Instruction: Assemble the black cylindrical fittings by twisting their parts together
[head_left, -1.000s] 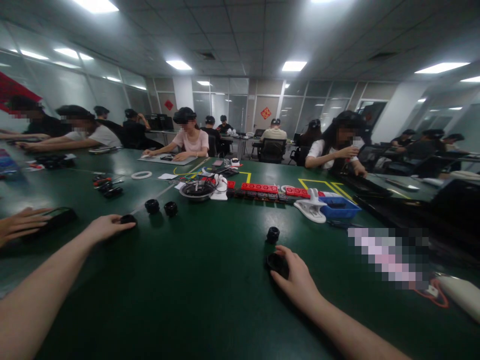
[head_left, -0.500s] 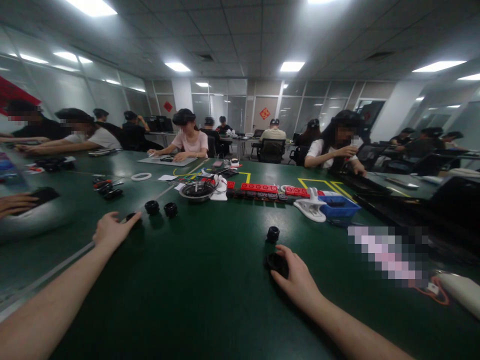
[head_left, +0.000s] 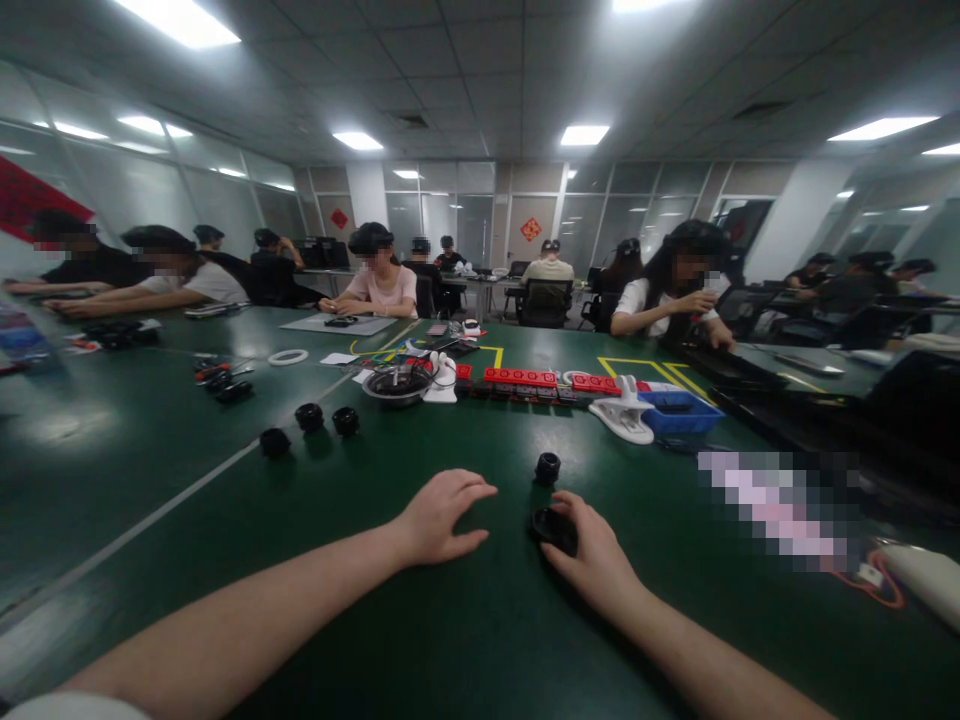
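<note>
Right hand (head_left: 596,560) fingers curl on black part (head_left: 551,525); left hand (head_left: 442,517) open, empty.

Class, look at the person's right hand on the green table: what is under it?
Under the right hand lies a round black part; only its left edge shows beyond the fingers. The rest is covered, so its full shape cannot be told. It rests on the green table.

Right grip (head_left: 592,555) rests on a black cap (head_left: 553,527) on the green table (head_left: 375,600); left grip (head_left: 439,517) lies flat and empty beside it, a second cap (head_left: 547,467) just beyond.
</note>
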